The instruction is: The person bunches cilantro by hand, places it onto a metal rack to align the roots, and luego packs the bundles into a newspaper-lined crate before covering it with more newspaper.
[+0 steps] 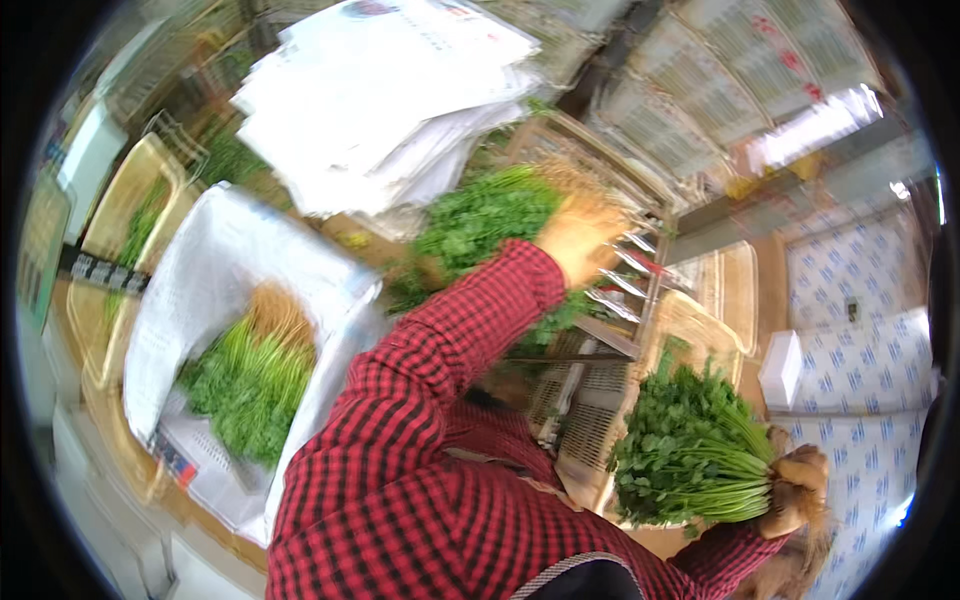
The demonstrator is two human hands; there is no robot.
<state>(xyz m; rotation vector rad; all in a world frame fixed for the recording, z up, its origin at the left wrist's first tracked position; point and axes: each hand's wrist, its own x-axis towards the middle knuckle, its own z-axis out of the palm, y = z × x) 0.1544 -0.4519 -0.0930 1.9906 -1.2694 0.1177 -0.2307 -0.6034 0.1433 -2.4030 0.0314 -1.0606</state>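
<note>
At the lower right, my right hand [799,487] is closed around the root end of a large bunch of leafy green herbs [694,450], which looks like coriander. Its leaves point left and brown roots hang below my fist. My left arm reaches across the middle. At its end, my left hand [581,240] lies blurred over the brown roots of a second bunch of herbs [487,214] beside a slatted metal rack [626,281]. Blur hides whether its fingers grip. A third bunch [251,375], roots upward, lies in a crate lined with white sheeting [225,232] on the left.
A thick stack of white paper sheets [375,105] stands at the top. Yellowish plastic crates [697,322] are at the right, with a white block [781,371] beside them. Another yellowish crate [131,202] with greens stands at the far left. Printed sheeting [855,360] covers the far right.
</note>
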